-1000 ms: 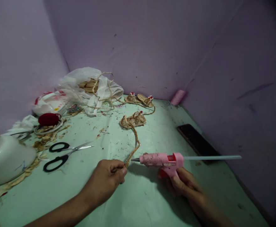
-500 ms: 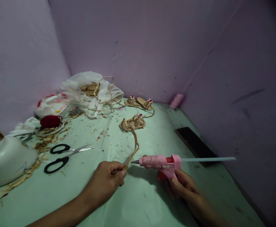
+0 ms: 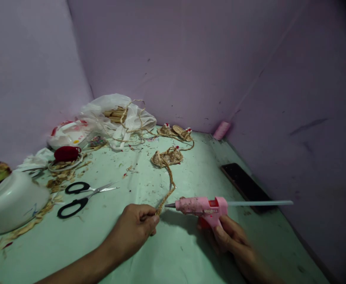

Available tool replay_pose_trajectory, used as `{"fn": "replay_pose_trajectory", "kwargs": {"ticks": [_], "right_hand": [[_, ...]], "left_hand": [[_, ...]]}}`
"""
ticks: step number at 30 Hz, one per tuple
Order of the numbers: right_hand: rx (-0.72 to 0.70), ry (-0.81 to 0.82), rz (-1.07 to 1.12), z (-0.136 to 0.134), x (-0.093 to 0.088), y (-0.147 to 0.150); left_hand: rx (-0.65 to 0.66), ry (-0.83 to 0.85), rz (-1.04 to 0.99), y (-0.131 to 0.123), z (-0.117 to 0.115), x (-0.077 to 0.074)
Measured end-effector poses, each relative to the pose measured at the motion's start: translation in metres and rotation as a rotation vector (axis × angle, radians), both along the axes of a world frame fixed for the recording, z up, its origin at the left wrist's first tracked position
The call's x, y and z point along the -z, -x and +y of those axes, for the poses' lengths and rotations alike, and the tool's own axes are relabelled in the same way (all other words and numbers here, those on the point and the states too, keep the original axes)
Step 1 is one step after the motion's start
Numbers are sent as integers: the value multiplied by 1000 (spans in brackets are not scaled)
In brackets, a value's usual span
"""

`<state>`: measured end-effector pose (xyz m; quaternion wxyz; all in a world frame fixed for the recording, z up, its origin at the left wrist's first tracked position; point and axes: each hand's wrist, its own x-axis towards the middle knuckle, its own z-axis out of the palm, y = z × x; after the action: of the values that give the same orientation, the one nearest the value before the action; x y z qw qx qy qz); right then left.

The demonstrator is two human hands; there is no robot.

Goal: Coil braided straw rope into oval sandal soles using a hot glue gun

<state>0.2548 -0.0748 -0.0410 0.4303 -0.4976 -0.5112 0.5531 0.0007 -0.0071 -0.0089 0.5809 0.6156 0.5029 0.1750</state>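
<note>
My left hand (image 3: 140, 225) pinches a braided straw cord (image 3: 170, 185) near its end. The cord runs up to a small woven straw slipper (image 3: 167, 157) with a red bead on it. My right hand (image 3: 234, 238) is wrapped around the handle of a pink hot glue gun (image 3: 201, 207), its fingers partly hidden below the grip. The gun's metal nozzle points left, close to the cord just above my left fingertips; whether they touch I cannot tell. A long translucent glue stick (image 3: 258, 203) sticks out of the gun's back.
Black-handled scissors (image 3: 85, 197) lie open on the left, beside a white bowl (image 3: 15, 205) and straw scraps. Farther back are a white plastic bag (image 3: 145, 118), a dark red pouch (image 3: 67, 154) and a beaded slipper pair (image 3: 180, 132). At right lie a phone (image 3: 244, 183) and a pink roll (image 3: 221, 130).
The whole view has shifted slightly, so things sit a little lower in it. Both hands keep their holds on the cord and the glue gun, nearly unmoved.
</note>
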Motion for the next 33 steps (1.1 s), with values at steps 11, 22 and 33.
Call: {"fn": "replay_pose_trajectory", "kwargs": {"ticks": [11,22,33], "right_hand": [[16,-25,-3,-1,-5,2],[65,10,19,-2,-12,10],[101,56,-17,-3,-12,9]], "left_hand": [[-2,8,12,0,1,-4],[-2,14,5,-1,2,-1],[-9,17,-11,-1,2,4]]}}
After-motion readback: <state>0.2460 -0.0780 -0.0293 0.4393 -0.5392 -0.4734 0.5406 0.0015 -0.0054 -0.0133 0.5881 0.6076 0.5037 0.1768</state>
